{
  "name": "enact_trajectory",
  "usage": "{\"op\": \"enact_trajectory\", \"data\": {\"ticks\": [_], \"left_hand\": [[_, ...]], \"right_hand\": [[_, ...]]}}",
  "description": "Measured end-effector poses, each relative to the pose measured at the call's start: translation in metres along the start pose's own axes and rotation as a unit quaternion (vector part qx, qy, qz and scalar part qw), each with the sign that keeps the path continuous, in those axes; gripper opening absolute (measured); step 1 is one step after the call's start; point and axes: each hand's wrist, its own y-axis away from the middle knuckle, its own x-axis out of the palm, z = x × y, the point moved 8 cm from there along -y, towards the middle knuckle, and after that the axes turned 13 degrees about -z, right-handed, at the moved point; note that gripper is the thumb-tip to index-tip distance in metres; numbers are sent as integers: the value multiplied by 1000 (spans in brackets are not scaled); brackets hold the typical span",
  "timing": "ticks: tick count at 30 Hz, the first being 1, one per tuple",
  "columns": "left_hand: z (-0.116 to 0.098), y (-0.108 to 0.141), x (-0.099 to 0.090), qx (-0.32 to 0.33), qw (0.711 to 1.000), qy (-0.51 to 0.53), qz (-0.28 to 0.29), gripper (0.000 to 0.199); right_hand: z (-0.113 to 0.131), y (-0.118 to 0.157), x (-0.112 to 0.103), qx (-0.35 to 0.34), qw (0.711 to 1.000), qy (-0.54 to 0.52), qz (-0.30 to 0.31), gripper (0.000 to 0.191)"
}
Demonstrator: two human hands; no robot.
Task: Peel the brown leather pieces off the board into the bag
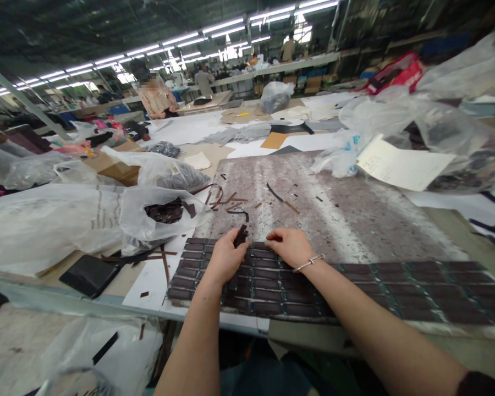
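Note:
My left hand point(227, 257) is closed round a small stack of dark brown strips point(240, 236), whose ends stick up between thumb and fingers. Beside it, my right hand point(292, 247) has its fingertips pinched together at the far edge of the laid-out pieces; anything between them is too small or hidden to make out. A bracelet circles the right wrist. Under both hands lie dark brown rectangular pieces point(266, 283) in close rows and columns, with thin greenish lines between them. The rows run on to the right along the near edge of a worn brown board point(355, 236).
Loose brown and black scraps point(235, 203) lie on the board beyond my hands. At left, an open plastic bag point(165, 192) holds dark pieces, near a black flat object point(88, 275). A paper note point(404, 165) rests against plastic bags at right. A person point(157, 99) stands across the tables.

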Motion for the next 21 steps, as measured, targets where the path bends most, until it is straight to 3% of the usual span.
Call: {"op": "enact_trajectory", "data": {"ticks": [7, 14, 17, 21], "left_hand": [[0, 3, 10, 1, 1000, -17, 25, 24], [2, 4, 13, -2, 998, -46, 46, 23], [2, 3, 13, 2, 998, -43, 38, 23], [2, 1, 12, 4, 999, -28, 17, 23]], "right_hand": [[2, 0, 3, -12, 999, 38, -9, 15], [12, 9, 1, -62, 986, 154, -12, 22], [23, 15, -7, -130, 975, 180, -26, 26], [33, 27, -7, -223, 953, 205, 7, 27]]}}
